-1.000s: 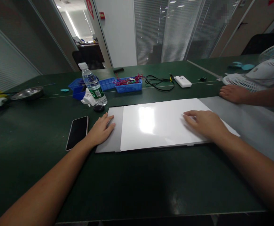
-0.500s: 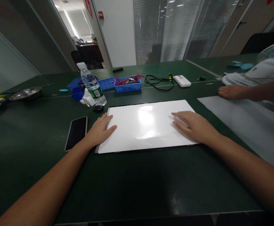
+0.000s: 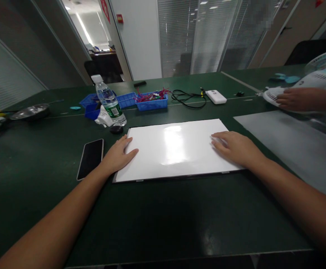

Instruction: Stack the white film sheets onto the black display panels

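Note:
A glossy white sheet (image 3: 151, 149) lies flat before me, with a thin dark layer showing along its near and left edges. My left hand (image 3: 120, 156) rests on its left side, fingers apart and thumb stretched over the white surface. On the right side lies my right hand (image 3: 237, 148), fingers extended toward the middle, holding nothing. Just left of my left hand is a phone (image 3: 90, 158) with a dark screen. A small black object (image 3: 116, 129), like a computer mouse, sits beyond the sheet's upper left corner.
Behind the sheet stand a water bottle (image 3: 111, 102), a blue tray (image 3: 152, 104) of red wires, a black cable (image 3: 189, 101) and a white box (image 3: 216, 97). At right, a co-worker's hand (image 3: 300, 99) is by a white fan (image 3: 316, 83), above a pale sheet (image 3: 288, 144).
My right hand has slid slightly to the right on the white sheet. The co-worker's hand has moved from the pale sheet's far edge to the fan base. My left hand stays in place.

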{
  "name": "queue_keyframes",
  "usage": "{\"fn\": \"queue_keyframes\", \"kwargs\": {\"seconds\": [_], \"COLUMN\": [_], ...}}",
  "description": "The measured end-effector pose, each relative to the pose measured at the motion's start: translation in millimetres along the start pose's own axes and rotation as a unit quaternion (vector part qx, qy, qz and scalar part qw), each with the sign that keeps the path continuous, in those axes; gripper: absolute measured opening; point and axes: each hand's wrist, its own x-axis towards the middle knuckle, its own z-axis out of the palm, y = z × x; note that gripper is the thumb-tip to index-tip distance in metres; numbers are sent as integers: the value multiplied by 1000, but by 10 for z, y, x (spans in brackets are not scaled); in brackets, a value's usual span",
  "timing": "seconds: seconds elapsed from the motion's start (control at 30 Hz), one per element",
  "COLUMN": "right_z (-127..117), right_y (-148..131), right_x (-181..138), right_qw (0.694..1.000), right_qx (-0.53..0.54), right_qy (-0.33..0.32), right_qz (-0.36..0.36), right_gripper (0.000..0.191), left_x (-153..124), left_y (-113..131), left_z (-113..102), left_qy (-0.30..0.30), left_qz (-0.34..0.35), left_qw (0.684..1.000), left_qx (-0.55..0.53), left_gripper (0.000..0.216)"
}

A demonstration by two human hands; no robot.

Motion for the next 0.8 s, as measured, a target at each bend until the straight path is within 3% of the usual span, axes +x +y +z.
{"fn": "queue_keyframes", "kwargs": {"seconds": [0.2, 0.6, 0.8], "right_z": [80, 21, 46], "right_y": [84, 109, 151], "right_x": [20, 10, 29], "right_qw": [1000, 996, 998], "right_qx": [-21, -56, -58], "right_qy": [6, -19, -31], "right_qz": [-14, 62, 21], "right_gripper": [59, 62, 60], "left_x": [10, 23, 17], "left_y": [-38, -89, -76], "left_z": [26, 31, 31], "left_qy": [-6, -10, -12], "left_qz": [11, 24, 26], "left_qw": [1000, 1000, 1000], "left_qx": [12, 3, 7], "left_gripper": [87, 89, 90]}}
